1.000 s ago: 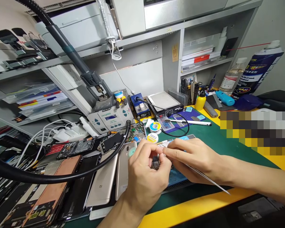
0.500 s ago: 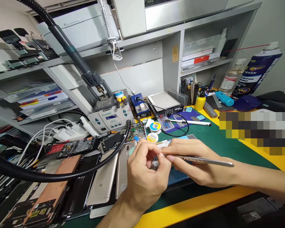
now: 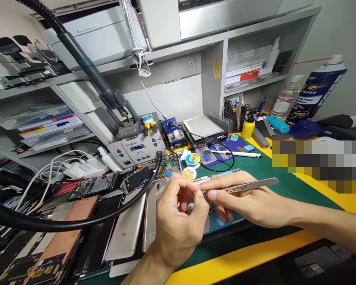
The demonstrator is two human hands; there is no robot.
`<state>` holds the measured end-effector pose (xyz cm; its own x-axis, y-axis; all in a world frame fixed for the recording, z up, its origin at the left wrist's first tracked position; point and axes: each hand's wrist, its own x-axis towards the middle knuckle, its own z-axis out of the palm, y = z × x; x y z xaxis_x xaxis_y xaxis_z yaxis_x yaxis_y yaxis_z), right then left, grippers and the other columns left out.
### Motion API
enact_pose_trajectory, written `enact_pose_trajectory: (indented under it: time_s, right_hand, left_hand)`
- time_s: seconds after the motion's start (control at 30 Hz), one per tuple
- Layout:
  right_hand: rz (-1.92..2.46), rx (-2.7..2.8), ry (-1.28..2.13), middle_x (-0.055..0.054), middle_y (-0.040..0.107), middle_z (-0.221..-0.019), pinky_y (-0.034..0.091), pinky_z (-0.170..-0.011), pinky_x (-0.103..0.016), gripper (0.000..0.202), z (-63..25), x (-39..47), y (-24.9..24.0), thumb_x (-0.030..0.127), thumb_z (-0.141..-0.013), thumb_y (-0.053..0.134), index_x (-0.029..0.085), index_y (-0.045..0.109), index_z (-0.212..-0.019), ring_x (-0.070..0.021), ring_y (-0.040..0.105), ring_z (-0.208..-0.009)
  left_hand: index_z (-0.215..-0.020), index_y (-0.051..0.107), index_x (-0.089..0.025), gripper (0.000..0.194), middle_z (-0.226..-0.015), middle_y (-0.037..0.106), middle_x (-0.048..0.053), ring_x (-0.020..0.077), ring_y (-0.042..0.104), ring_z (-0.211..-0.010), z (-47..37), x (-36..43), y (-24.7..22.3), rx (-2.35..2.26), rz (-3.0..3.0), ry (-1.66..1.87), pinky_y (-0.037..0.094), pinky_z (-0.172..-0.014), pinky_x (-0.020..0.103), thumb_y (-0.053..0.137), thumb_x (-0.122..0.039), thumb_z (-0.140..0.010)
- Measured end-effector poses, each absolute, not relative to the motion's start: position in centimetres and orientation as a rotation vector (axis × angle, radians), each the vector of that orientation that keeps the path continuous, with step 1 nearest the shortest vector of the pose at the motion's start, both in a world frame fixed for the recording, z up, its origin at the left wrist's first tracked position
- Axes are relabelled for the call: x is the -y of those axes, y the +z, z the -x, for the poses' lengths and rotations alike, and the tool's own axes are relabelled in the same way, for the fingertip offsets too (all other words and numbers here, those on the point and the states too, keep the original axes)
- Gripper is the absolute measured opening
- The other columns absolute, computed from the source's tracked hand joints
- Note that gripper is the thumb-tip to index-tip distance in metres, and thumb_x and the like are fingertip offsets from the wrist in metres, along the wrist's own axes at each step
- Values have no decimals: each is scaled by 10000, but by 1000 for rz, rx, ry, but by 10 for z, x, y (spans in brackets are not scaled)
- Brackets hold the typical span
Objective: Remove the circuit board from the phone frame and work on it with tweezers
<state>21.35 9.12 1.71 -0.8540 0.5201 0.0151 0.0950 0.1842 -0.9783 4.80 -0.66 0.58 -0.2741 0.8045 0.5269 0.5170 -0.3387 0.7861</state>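
One small part [image 3: 192,206], half-hidden by hands [image 3: 178,221]

The right hand [image 3: 249,202] grips metal tweezers [image 3: 243,186], tips meeting the left hand [image 3: 178,221] over a blue mat [image 3: 225,221].

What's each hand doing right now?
Left hand: fingers pinched shut; what they hold cannot be told.
Right hand: closed on metal tweezers.

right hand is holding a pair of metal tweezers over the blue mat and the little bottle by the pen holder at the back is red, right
Not quite. The head view shows the little bottle beside the pen holder is yellow, not red. The rest holds: the right hand holds the metal tweezers over the blue mat.
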Motion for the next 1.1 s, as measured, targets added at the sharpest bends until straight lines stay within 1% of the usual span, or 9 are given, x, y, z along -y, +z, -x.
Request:
enact_pose_trajectory:
  time_s: [0.23, 0.4, 0.47, 0.57, 0.63, 0.7, 0.77, 0.9, 1.1]
  right_hand:
    - [575, 2069, 1764, -26, 700, -673, 534, -506, -249, 409, -212, -92, 18, 442, -979, 624, 207, 724, -1298, -163, 656, -585]
    - [511, 2057, 1762, -63, 741, -804, 538, -514, -256, 412, -213, -92, 17, 448, -991, 613, 204, 715, -1307, -159, 660, -607]
    - [474, 2034, 1779, -72, 738, -853, 536, -515, -254, 387, -213, -92, 17, 436, -986, 626, 195, 734, -1269, -155, 659, -618]
    - [411, 1944, 1840, -45, 705, -838, 529, -515, -236, 283, -213, -92, 18, 391, -966, 667, 182, 782, -1118, -133, 648, -611]
    - [370, 1889, 1869, -27, 680, -827, 526, -520, -227, 210, -213, -91, 19, 352, -946, 699, 168, 791, -989, -120, 646, -607]
    - [346, 1870, 1883, -20, 660, -819, 523, -522, -223, 179, -213, -91, 20, 317, -932, 714, 152, 778, -907, -115, 645, -604]
    - [349, 1884, 1880, -15, 642, -774, 515, -518, -225, 180, -213, -91, 20, 302, -929, 714, 138, 763, -873, -116, 639, -594]
    - [408, 1932, 1858, -14, 627, -696, 506, -528, -243, 205, -215, -93, 18, 320, -929, 707, 132, 742, -855, -131, 635, -577]
    - [436, 1978, 1873, -16, 625, -704, 504, -536, -254, 228, -215, -92, 17, 344, -943, 684, 136, 710, -854, -139, 640, -575]
  left_hand:
    - [-851, 559, -251, 91, -774, 495, -36, 115, 449, -615, -45, 9, 7, -1582, -1706, 1658, 365, -522, 249, 600, -194, -910]
    - [-938, 581, -281, 79, -852, 532, -19, 137, 527, -703, -47, 10, 8, -1551, -1701, 1669, 390, -528, 244, 593, -205, -922]
    - [-928, 585, -284, 85, -840, 527, -26, 125, 511, -669, -48, 11, 8, -1534, -1715, 1672, 376, -516, 241, 598, -201, -918]
    - [-943, 596, -280, 85, -836, 550, -29, 109, 489, -633, -48, 14, 8, -1499, -1704, 1641, 360, -512, 237, 603, -200, -914]
    - [-953, 614, -267, 38, -816, 584, -19, 119, 522, -666, -46, 15, 10, -1444, -1627, 1577, 369, -526, 235, 595, -242, -932]
    - [-922, 636, -243, 77, -745, 589, -17, 121, 530, -659, -44, 15, 12, -1378, -1513, 1499, 380, -536, 229, 592, -301, -947]
    - [-872, 656, -219, 136, -694, 593, -18, 110, 518, -623, -42, 14, 16, -1319, -1411, 1438, 389, -535, 219, 607, -324, -942]
    - [-808, 687, -203, 116, -653, 600, -27, 92, 535, -605, -38, 10, 22, -1221, -1239, 1386, 430, -570, 196, 663, -274, -896]
    - [-759, 714, -195, 116, -577, 581, -40, 82, 536, -544, -32, 7, 27, -1223, -1128, 1242, 455, -570, 194, 705, -267, -851]
